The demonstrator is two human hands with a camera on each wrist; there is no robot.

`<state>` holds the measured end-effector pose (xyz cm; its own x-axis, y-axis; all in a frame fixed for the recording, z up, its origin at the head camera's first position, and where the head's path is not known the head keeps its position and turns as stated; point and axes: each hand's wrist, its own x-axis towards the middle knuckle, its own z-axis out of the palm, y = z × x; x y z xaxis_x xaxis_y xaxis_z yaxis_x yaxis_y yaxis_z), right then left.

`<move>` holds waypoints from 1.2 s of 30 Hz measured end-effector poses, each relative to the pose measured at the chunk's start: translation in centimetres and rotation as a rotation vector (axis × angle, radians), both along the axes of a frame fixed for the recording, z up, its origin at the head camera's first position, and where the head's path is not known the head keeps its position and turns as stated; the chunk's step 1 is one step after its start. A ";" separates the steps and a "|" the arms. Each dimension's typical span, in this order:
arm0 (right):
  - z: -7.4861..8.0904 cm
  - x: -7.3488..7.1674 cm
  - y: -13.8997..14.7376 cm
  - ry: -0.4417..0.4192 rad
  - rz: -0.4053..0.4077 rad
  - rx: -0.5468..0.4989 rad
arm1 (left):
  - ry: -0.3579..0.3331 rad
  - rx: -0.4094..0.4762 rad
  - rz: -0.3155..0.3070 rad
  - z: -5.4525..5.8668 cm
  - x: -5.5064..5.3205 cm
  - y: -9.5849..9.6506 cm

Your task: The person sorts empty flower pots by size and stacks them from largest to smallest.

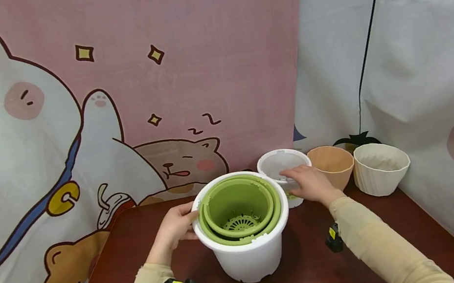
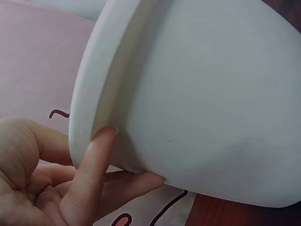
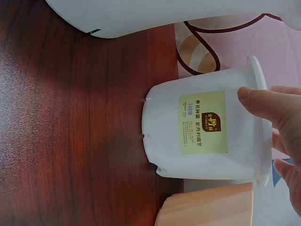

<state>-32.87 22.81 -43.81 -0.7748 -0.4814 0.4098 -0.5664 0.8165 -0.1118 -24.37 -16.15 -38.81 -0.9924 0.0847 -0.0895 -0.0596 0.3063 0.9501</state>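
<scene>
A large white flowerpot [image 1: 250, 259] stands upright on the table. Nested inside it are a green pot [image 1: 229, 241] and a smaller green pot [image 1: 238, 196] with slots in its bottom. My left hand [image 1: 178, 226] grips the large pot's rim at its left side, the thumb at the rim and other fingers beneath it; the left wrist view shows fingertips against the white wall [image 2: 211, 94]. Behind and to the right, a smaller white flowerpot [image 3: 162, 117] bears a yellowish label [image 3: 203, 123]. My right hand [image 1: 311, 182] holds its rim, thumb on the outside; some fingers are partly hidden.
A peach pot [image 1: 340, 178] stands close to the smaller white pot, with a cream fluted pot [image 1: 376, 180] to its right. The dark red-brown table [image 1: 175, 263] meets a cartoon-printed curtain [image 1: 215, 64] at the back. A pale curtain [image 1: 414, 82] hangs along the right.
</scene>
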 end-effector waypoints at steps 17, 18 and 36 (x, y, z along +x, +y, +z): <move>-1.1 0.1 0.0 0.051 -0.032 0.046 | -0.005 -0.009 -0.005 0.2 0.1 0.1; -1.2 0.1 0.0 0.058 -0.037 0.040 | -0.005 -0.011 -0.003 0.2 0.1 0.1; -2.1 0.7 -0.1 0.108 -0.103 -0.005 | 0.000 -0.021 0.003 0.3 0.3 0.1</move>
